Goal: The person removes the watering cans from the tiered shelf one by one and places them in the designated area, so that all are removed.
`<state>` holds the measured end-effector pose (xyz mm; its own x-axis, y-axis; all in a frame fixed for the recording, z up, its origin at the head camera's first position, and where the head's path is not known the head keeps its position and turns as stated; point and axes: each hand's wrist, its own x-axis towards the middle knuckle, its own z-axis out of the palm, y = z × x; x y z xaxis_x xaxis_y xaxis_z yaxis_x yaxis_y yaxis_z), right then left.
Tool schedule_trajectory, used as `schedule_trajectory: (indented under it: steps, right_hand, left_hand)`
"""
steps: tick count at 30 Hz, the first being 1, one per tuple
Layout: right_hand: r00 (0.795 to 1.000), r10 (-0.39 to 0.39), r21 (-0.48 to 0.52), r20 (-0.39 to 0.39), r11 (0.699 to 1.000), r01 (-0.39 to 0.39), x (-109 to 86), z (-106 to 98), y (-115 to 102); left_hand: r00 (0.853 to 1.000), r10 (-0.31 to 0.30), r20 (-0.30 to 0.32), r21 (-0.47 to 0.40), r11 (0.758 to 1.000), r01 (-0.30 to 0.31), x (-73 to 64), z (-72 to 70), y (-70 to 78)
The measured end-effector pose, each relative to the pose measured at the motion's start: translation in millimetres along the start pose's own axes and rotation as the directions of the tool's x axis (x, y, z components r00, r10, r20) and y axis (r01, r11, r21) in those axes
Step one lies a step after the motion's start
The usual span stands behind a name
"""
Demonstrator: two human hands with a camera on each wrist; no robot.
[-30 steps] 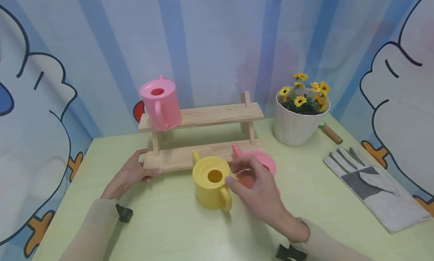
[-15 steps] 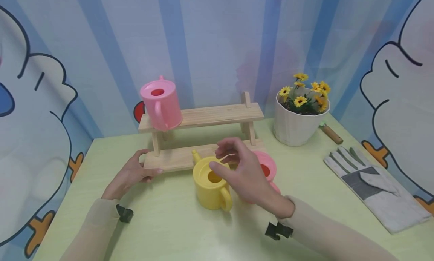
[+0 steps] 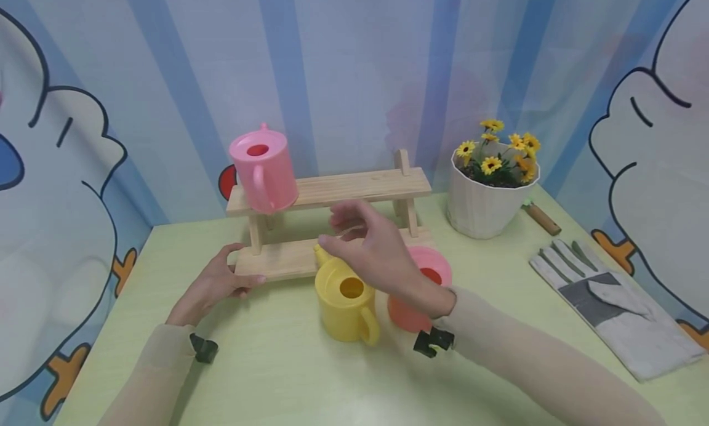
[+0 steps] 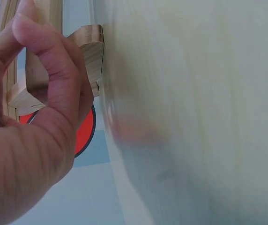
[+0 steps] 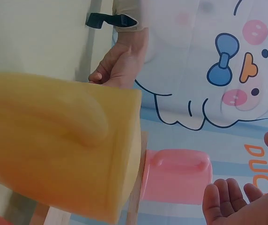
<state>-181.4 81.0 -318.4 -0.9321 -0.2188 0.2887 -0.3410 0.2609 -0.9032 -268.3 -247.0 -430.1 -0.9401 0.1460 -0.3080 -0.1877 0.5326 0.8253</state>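
In the head view, my left hand (image 3: 218, 279) grips the left end of the lower board of a two-tier wooden stand (image 3: 360, 187). The left wrist view shows that hand's fingers (image 4: 64, 89) curled at the board end. My right hand (image 3: 382, 253) hovers, fingers loosely bent and holding nothing, over the spout side of a yellow watering can (image 3: 342, 318). Close behind its wrist stands a pink watering can (image 3: 428, 260), partly hidden by the arm. Another pink watering can (image 3: 279, 176) sits on the upper board's left end. The yellow can looms large in the right wrist view.
At the back right stands a white pot (image 3: 482, 210) with yellow flowers (image 3: 490, 165). A wooden-handled tool (image 3: 541, 219) lies beside it, its head partly hidden. Grey-white gloves (image 3: 615, 309) lie on the table's right side. A printed curtain (image 3: 354, 75) hangs behind.
My right hand has moved left and away from me, from beside the front pink watering can to above the yellow one's spout. The left hand and the watering cans stay put.
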Motion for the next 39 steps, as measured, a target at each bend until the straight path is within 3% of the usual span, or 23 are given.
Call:
schedule_trajectory:
  steps: [18, 29, 39]
  right_hand:
    - [0.999, 0.006, -0.079, 0.05, 0.997, -0.002, 55.3, 15.3, -14.9]
    - [0.992, 0.04, -0.104, 0.118, 0.994, -0.028, 92.7, 41.5, -18.2]
    - [0.992, 0.063, -0.081, 0.107, 0.995, -0.054, 109.4, 61.7, -10.5]
  left_hand:
    - [1.0, 0.021, 0.012, -0.01, 1.0, -0.021, 0.4, -3.6, -3.0]
    - [1.0, -0.002, 0.003, 0.004, 1.0, 0.002, 0.5, -2.8, -0.7]
    - [1.0, 0.006, -0.003, -0.006, 1.0, -0.006, -1.8, 0.8, 2.0]
